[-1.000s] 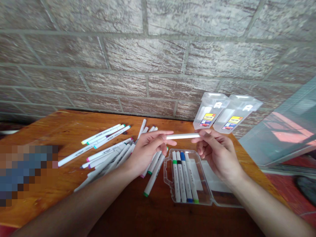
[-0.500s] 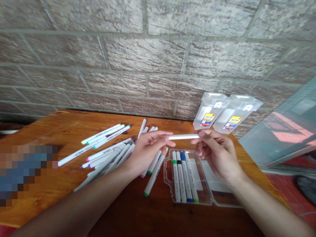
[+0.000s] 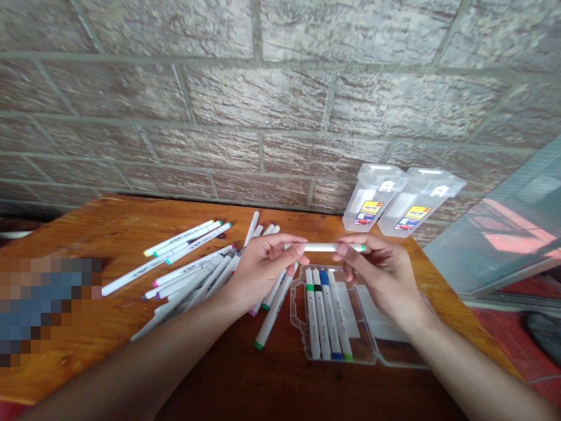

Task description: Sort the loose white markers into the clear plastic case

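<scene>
A white marker point(image 3: 322, 247) with green ends is held level in the air between my two hands. My left hand point(image 3: 268, 263) pinches its left end, and my right hand point(image 3: 382, 268) grips it near the right end, with the green tip showing past the fingers. Below lies an open clear plastic case point(image 3: 360, 327), several white markers point(image 3: 328, 316) side by side in its left half. Just left of the case, a green-ended marker point(image 3: 276, 310) rests on the table. My left forearm partly covers a pile of markers point(image 3: 205, 278).
Two clear plastic boxes point(image 3: 368, 199) with yellow labels stand upright at the back right by the brick wall point(image 3: 289, 155). More markers point(image 3: 184, 238) lie at the left on the wooden table point(image 3: 127, 234). A glass panel point(image 3: 495, 228) is beyond the table's right edge.
My right hand has slid left along the marker, closer to my left hand, so the green right end now shows. The markers on the table and in the case look unchanged.
</scene>
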The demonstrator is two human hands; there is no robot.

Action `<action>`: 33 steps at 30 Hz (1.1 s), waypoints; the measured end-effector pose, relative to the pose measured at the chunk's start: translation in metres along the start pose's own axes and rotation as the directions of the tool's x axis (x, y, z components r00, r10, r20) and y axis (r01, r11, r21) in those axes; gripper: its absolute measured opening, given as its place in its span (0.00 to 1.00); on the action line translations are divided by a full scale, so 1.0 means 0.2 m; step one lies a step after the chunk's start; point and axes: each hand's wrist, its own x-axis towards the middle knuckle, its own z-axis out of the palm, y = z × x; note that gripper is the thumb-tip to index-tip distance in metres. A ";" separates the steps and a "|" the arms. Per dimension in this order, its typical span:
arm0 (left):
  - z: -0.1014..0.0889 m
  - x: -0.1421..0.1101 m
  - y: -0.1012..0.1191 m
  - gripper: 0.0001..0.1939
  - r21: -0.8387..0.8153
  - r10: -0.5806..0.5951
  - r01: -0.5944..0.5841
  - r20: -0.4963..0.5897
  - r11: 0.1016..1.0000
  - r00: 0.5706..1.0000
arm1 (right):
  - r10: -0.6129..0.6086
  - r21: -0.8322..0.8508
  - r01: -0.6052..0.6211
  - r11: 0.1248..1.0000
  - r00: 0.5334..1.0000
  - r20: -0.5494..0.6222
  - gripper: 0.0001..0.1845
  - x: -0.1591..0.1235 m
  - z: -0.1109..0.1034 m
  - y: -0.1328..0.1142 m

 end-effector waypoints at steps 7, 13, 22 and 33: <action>0.01 -0.01 0.00 0.16 0.083 -0.035 0.031 0.047 0.996 0.998 | -0.100 -0.163 0.099 0.982 0.995 0.003 0.13 -0.01 0.02 0.00; 0.01 -0.02 -0.03 0.15 0.107 -0.011 0.003 0.080 0.994 0.997 | -0.181 -0.290 0.183 0.940 0.983 0.034 0.12 -0.02 0.02 0.01; 0.01 -0.04 -0.07 0.12 0.099 0.046 -0.064 0.180 0.993 0.983 | -0.219 -0.421 0.232 0.877 0.972 0.081 0.12 -0.05 0.01 0.03; 0.01 -0.08 -0.10 0.17 0.181 0.069 -0.109 0.217 0.977 0.974 | -0.222 -0.465 0.223 0.857 0.973 0.058 0.14 -0.04 -0.01 0.04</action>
